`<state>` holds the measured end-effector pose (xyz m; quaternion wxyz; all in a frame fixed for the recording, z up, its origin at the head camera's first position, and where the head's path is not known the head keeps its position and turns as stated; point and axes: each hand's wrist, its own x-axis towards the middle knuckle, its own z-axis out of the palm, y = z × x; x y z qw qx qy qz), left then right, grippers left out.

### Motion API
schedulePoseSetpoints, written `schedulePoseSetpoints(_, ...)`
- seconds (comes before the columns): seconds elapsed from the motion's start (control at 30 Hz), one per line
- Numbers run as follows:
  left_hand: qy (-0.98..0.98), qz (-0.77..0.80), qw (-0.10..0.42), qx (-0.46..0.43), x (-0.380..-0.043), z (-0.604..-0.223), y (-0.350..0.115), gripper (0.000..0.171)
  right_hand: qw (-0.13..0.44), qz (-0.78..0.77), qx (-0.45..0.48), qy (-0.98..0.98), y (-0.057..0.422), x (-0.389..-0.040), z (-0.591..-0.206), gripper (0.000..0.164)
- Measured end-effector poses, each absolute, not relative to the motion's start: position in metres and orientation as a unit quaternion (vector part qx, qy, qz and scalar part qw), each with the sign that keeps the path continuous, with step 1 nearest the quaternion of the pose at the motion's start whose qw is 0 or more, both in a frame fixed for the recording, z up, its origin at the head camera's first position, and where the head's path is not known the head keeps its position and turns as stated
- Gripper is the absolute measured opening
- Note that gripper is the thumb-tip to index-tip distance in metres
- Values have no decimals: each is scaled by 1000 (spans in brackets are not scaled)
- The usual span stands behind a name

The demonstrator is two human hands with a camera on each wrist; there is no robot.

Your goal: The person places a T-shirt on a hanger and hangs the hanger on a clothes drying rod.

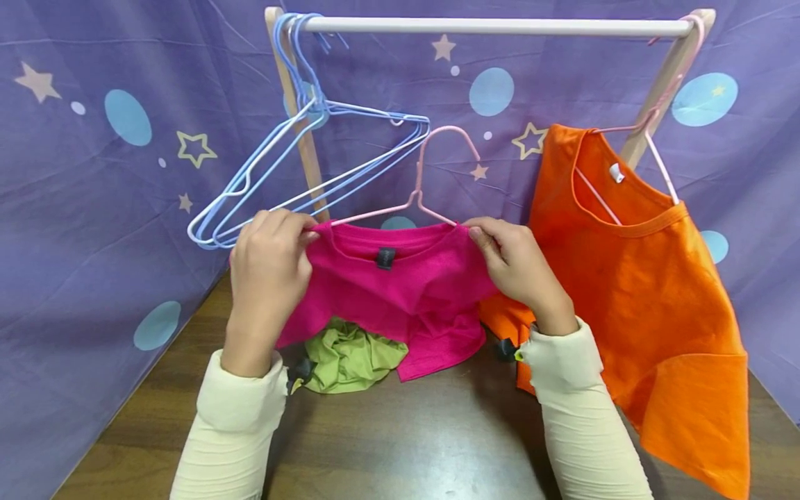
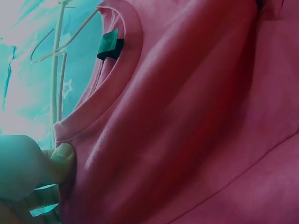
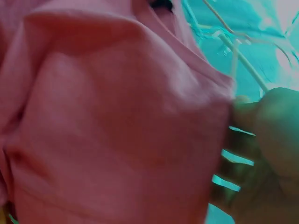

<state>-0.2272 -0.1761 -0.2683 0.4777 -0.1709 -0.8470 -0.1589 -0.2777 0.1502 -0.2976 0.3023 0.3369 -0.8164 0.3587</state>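
A magenta T-shirt [image 1: 437, 285] with a dark neck label hangs between my two hands, its lower part reaching the tabletop. Inside its neck sits a pink hanger [image 1: 417, 198], whose hook sticks up free of the rail. My left hand [image 1: 270, 271] pinches the shirt's left shoulder beside the collar; the left wrist view shows the thumb [image 2: 63, 156] pressed on the cloth. My right hand [image 1: 519, 267] pinches the opposite shoulder. The hanger's arm ends are hidden under the fabric.
A white rail [image 1: 487, 26] on wooden posts stands behind. Several blue and white hangers [image 1: 250, 173] hang at its left end. An orange T-shirt [image 1: 625, 278] hangs at the right on a pink hanger. Crumpled green cloth [image 1: 353, 357] lies on the wooden table [image 1: 400, 444].
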Motion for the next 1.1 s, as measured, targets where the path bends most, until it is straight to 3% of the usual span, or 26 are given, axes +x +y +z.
schedulePoseSetpoints(0.13,-852,-160,473,-157,-226,-267,-179,4,297,345,342,-823,157,-278,-296,10)
schedulePoseSetpoints(0.47,-860,-176,463,-126,-224,-266,-182,5,397,323,350,-784,152,-282,-297,6)
schedulePoseSetpoints(0.7,-862,-194,456,-108,-223,-265,-183,5,437,325,347,-764,156,-286,-298,6)
schedulePoseSetpoints(0.9,-866,-188,449,-111,-225,-267,-181,6,404,326,350,-780,158,-287,-300,5)
schedulePoseSetpoints(1.1,-868,-181,450,-106,-227,-269,-180,6,364,308,360,-802,159,-285,-301,18)
